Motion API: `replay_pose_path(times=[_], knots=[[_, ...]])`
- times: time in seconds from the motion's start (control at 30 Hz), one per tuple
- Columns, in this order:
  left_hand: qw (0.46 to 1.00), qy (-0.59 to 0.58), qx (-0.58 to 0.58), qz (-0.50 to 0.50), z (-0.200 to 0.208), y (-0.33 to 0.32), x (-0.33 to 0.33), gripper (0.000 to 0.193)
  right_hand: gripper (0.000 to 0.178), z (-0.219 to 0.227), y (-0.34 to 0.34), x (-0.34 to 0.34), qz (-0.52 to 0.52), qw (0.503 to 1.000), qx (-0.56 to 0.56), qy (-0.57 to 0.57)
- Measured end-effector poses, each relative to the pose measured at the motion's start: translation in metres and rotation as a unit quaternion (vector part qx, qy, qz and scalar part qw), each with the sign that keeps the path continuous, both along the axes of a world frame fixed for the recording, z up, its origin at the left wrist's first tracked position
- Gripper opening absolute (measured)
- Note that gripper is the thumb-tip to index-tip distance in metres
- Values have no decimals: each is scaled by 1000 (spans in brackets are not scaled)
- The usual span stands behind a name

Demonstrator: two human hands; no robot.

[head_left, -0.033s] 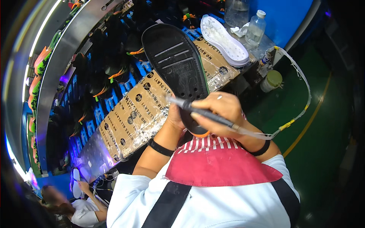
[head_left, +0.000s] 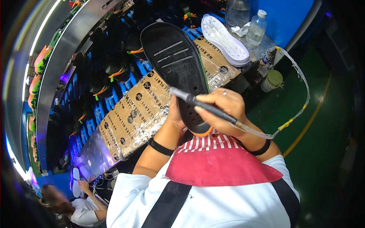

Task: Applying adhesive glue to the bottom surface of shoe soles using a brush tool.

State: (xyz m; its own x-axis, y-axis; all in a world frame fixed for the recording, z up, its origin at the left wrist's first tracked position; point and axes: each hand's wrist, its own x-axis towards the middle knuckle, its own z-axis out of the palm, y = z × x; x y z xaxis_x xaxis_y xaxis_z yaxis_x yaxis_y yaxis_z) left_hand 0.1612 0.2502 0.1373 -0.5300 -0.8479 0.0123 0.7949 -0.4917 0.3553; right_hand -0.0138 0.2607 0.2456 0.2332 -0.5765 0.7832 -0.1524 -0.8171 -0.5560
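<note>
A black shoe sole [head_left: 173, 57] with an orange edge at its near end is held up before me, its inner face showing three slits and several small holes. My left hand [head_left: 175, 116] grips the sole's left edge near that end; most of the fingers are hidden behind it. My right hand [head_left: 224, 108] is wrapped around a dark-handled brush [head_left: 215, 111] fed by a clear hose [head_left: 262, 134]. The brush's pale, blurred tip lies over the sole's left edge, just above my left thumb. I cannot tell whether it touches the sole.
Brown printed cardboard [head_left: 133, 110] covers the bench under clear film. A white sole [head_left: 224, 40], a capped bottle of clear liquid [head_left: 256, 28] and a round container [head_left: 272, 79] stand right. Dark shoes with orange loops [head_left: 118, 72] fill the left. A co-worker [head_left: 76, 209] handles a white shoe, lower left.
The brush tip and my right hand have moved slightly up and to the right. The black sole has shifted a little up and left in my left hand.
</note>
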Motion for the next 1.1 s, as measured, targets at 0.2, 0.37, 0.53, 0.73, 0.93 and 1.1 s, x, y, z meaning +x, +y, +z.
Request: replay_pose_path(times=[0.2,0.37,0.53,0.73,0.93,1.1], knots=[[995,19,-87,38,18,-16,-12,87,21,-15,5,9,115,992,37,33],[989,8,-55,136,23,-20,-3,86,18,-10,5,-1,104,972,210,-15],[993,-5,-43,110,21,-22,11,91,19,-23,5,3,167,974,141,67],[990,-22,-52,129,35,-27,19,98,19,-16,5,-5,148,947,285,13],[976,-165,-73,125,31,-36,42,97,24,-20,4,-5,230,942,237,62],[971,-190,-103,100,23,-45,55,95,22,-38,-1,-3,184,958,213,61]])
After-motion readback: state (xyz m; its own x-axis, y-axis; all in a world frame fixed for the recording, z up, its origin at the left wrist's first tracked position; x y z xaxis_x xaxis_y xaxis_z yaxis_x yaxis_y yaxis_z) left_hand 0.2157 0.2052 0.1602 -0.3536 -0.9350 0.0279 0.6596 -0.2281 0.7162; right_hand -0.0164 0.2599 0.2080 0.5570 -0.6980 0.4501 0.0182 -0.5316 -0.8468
